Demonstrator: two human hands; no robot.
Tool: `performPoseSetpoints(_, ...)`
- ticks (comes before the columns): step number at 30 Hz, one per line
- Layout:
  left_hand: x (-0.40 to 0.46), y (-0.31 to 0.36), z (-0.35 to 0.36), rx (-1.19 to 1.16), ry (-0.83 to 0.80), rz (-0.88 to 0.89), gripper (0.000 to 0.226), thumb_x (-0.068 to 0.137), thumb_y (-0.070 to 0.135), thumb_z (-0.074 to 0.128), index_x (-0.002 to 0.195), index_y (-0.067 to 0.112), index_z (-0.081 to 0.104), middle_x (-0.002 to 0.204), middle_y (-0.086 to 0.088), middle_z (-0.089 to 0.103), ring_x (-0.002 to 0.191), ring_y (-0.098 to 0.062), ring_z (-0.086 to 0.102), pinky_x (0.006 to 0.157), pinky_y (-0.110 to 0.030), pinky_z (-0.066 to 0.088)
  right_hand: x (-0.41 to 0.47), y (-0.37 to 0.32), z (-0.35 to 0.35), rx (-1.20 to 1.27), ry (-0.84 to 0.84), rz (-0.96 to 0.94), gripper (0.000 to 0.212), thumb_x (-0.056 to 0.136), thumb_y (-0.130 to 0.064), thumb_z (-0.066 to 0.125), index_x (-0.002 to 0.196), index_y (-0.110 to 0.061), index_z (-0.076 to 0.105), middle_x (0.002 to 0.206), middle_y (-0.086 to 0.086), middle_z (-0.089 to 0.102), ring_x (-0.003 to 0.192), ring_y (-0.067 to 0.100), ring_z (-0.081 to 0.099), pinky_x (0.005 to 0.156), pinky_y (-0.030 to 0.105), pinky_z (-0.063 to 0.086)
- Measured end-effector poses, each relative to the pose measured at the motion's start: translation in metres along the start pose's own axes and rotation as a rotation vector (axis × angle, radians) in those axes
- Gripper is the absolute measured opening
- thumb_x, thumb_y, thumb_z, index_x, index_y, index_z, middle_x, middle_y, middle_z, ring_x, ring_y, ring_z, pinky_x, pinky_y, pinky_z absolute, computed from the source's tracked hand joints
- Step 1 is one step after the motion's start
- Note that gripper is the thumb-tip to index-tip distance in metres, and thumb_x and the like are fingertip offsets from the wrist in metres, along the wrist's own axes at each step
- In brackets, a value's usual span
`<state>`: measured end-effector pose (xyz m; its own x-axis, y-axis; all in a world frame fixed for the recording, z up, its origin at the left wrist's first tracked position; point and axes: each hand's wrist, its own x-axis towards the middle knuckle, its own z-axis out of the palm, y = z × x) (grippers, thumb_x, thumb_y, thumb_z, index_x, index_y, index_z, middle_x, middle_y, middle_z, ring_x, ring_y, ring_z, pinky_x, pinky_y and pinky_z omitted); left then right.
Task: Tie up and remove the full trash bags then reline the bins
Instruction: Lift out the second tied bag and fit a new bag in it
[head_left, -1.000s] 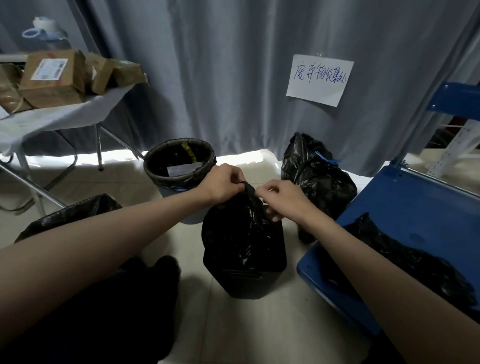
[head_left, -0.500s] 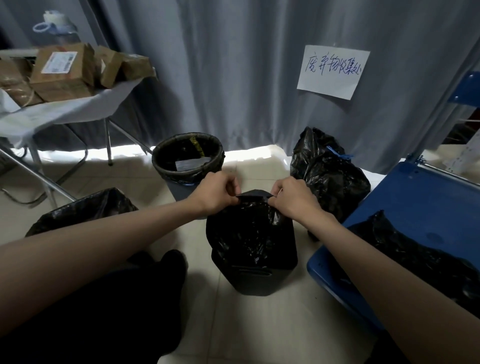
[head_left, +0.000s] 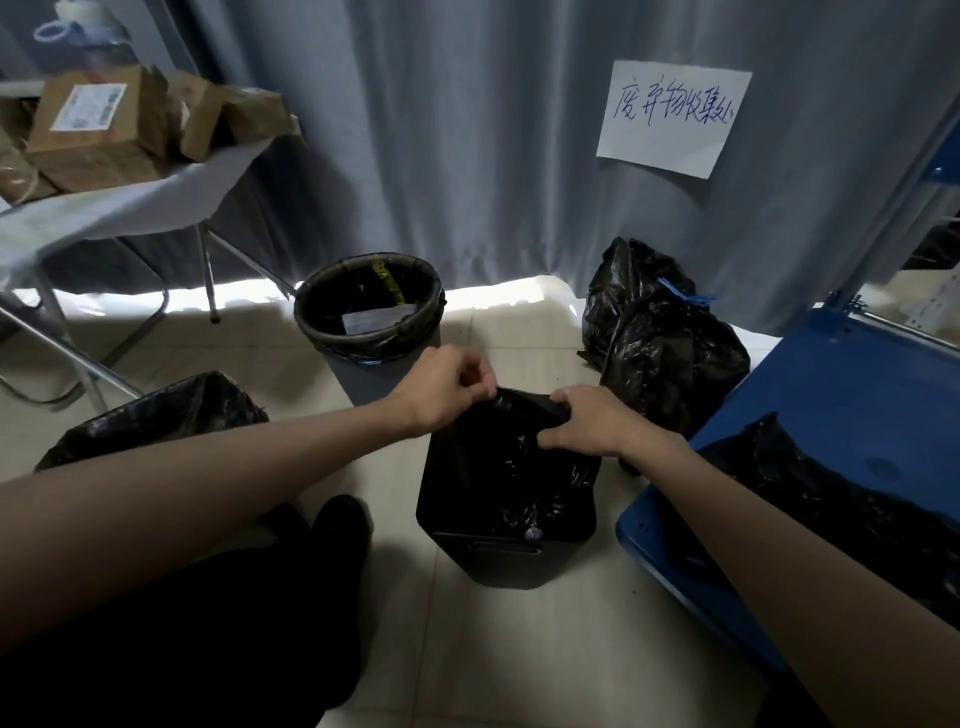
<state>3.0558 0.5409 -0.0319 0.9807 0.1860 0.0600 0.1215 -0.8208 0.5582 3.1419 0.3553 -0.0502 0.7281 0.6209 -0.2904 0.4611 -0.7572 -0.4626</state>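
While hands (head_left: 447, 389) (head_left: 587, 421) pinch bag (head_left: 509, 467), bin (head_left: 504, 561) upright

Both forearms are bare from the frame's lower corners to the wrists, with no sleeve in sight. The left hand (head_left: 447, 387) and right hand (head_left: 587, 421) wear nothing. Lower left, black trousers (head_left: 182, 623) and a black shoe (head_left: 340, 525) show.

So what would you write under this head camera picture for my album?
Both hands, left hand and right hand, pinch a black bag over the square black bin.
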Motion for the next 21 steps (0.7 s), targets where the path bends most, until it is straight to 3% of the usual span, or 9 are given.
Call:
performPoseSetpoints(3,0.023,0.014,0.000,0.008,0.021,0.080,0.009,0.085,0.009,0.067,0.081,0.017,0.069,0.080,0.003,0.072,0.077,-0.011,0.067,0.073,-0.023,0.051,0.000,0.005,-0.002,0.067,0.134,0.062,0.014,0.085,-0.029,0.070,0.077,-0.022,0.061,0.084,0.004,0.062,0.087,0.026,0.063,0.075,0.037,0.053)
performPoseSetpoints(6,0.045,0.018,-0.003,0.207,-0.067,0.221,0.008,0.084,0.010,0.067,0.085,0.017,0.065,0.080,0.005,0.067,0.075,-0.013,0.060,0.071,-0.028,0.049,0.003,0.016,-0.005,0.105,0.312,0.096,0.013,0.090,-0.015,0.064,0.078,-0.021,0.064,0.086,0.003,0.061,0.088,0.027,0.061,0.070,0.033,0.049)
performPoseSetpoints(10,0.062,0.001,-0.007,0.240,-0.027,0.206,0.018,0.077,0.005,0.071,0.085,0.016,0.059,0.079,0.005,0.062,0.076,-0.016,0.059,0.068,-0.027,0.044,0.009,0.029,-0.003,0.295,0.448,0.121,0.017,0.085,-0.012,0.071,0.091,-0.025,0.062,0.091,0.002,0.065,0.083,0.020,0.061,0.076,0.037,0.053)
performPoseSetpoints(15,0.068,-0.019,0.001,0.215,-0.047,0.234,0.024,0.078,0.001,0.066,0.080,0.018,0.050,0.076,0.005,0.060,0.075,-0.017,0.060,0.067,-0.033,0.047,0.015,0.036,0.003,0.348,0.522,0.081,0.020,0.085,0.001,0.066,0.083,-0.014,0.052,0.075,0.005,0.059,0.066,0.019,0.061,0.067,0.040,0.054)
performPoseSetpoints(18,0.066,-0.029,0.006,0.236,-0.049,0.301,0.020,0.080,-0.003,0.058,0.080,0.017,0.060,0.082,0.003,0.065,0.078,-0.017,0.060,0.073,-0.033,0.048,0.018,0.039,0.007,0.267,0.532,0.055,0.030,0.080,0.011,0.056,0.073,-0.017,0.048,0.073,0.002,0.052,0.065,0.020,0.052,0.063,0.039,0.050)
performPoseSetpoints(21,0.066,-0.034,0.010,0.251,-0.047,0.294,0.024,0.084,-0.001,0.056,0.088,0.018,0.071,0.095,0.001,0.070,0.090,-0.019,0.063,0.082,-0.034,0.049,0.023,0.041,0.009,0.210,0.500,0.061,0.038,0.077,0.014,0.045,0.069,-0.021,0.057,0.083,0.007,0.059,0.072,0.022,0.057,0.064,0.039,0.050)
